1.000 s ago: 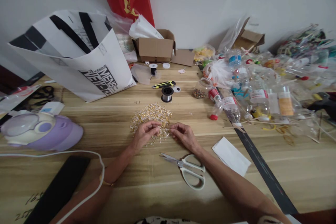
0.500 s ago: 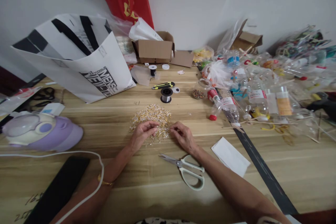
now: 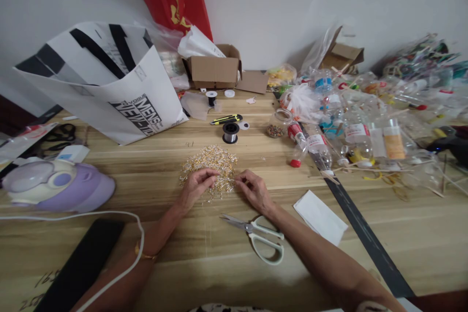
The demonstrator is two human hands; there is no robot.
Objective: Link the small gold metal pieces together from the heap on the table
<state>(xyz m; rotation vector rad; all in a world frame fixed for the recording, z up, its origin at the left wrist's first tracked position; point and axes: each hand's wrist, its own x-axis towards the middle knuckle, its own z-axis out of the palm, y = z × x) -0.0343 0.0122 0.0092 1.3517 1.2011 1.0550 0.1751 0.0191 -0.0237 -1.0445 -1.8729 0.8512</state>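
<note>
A loose pile of gold and silver beads (image 3: pixel 215 158) lies on the wooden table. My left hand (image 3: pixel 197 186) is at the pile's lower left, thumb and fingers pinched together. On the right edge of the pile my right hand (image 3: pixel 256 190) is also closed in a pinch. What the fingertips hold is too small to make out. Just below the hands lie scissors (image 3: pixel 252 227) with pale green handles, blades slightly apart. A spool of thin wire (image 3: pixel 230 133) stands behind the pile, with a yellow and black cutter (image 3: pixel 226 119) beyond it.
Plastic bottles (image 3: pixel 356 136) and a jar of beads (image 3: pixel 276 129) crowd the right. A white bag (image 3: pixel 146 102) and a purple device (image 3: pixel 80 185) stand left, with a white cable (image 3: pixel 141 229) over my left forearm. Folded paper (image 3: pixel 321 217) lies right of the scissors.
The view has shifted very slightly. Both hands keep nearly the same pinched pose at the pile.
</note>
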